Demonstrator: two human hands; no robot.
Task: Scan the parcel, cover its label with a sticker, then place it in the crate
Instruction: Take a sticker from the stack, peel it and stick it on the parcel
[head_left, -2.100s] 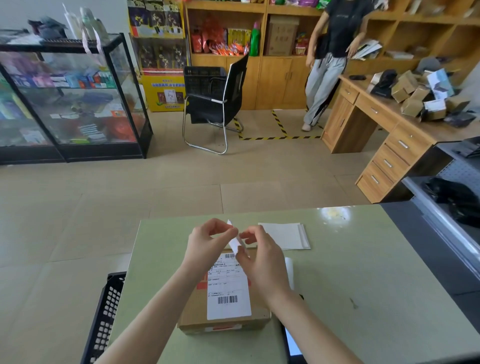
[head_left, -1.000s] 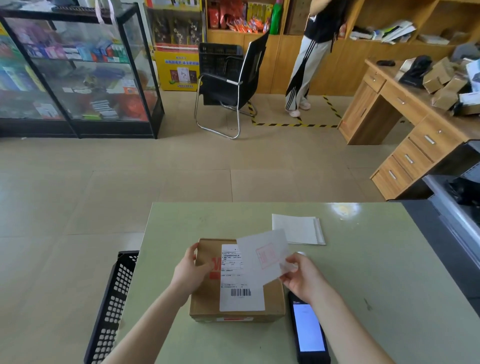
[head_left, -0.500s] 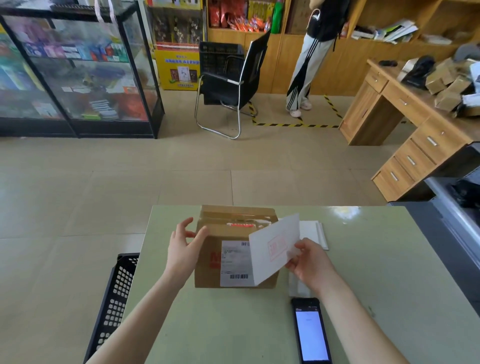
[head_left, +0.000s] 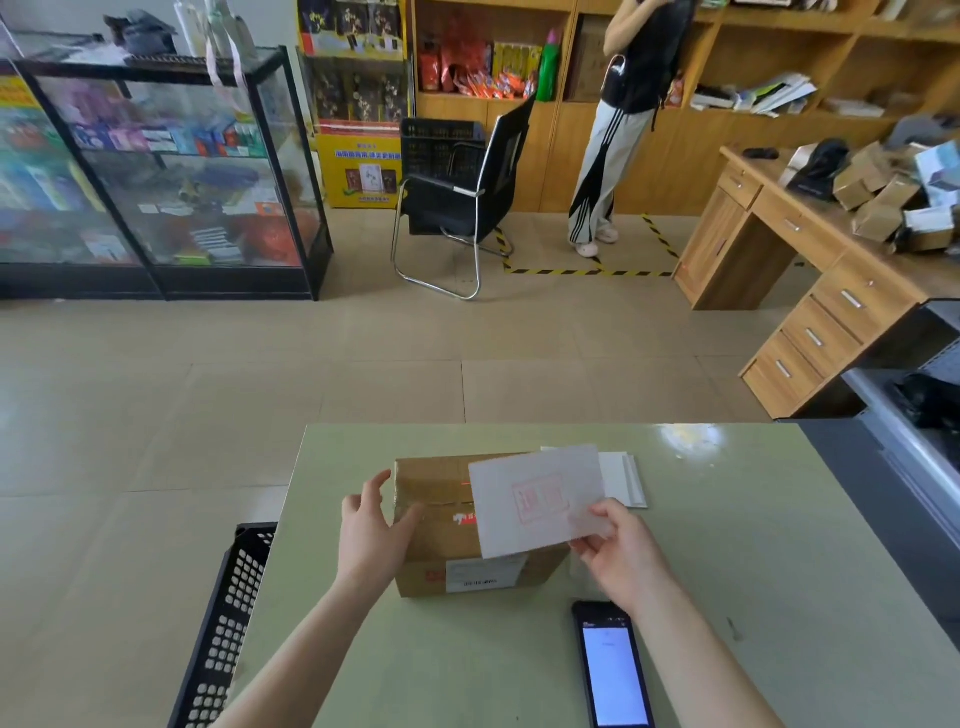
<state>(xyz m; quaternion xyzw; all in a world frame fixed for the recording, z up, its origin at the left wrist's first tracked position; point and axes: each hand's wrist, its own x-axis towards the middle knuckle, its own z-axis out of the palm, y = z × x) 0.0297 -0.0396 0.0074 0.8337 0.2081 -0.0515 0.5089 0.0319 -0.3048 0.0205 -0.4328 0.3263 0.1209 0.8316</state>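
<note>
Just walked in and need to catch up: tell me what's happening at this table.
A person is labelling a cardboard parcel on the green table. The left hand steadies the box's left side; the right hand pinches a white sticker with a red stamp above it, not yet stuck down. The shipping label shows on the face towards the person. A phone lies nearby, and the black crate waits at the table's left.

One parcel (one sticker)
</note>
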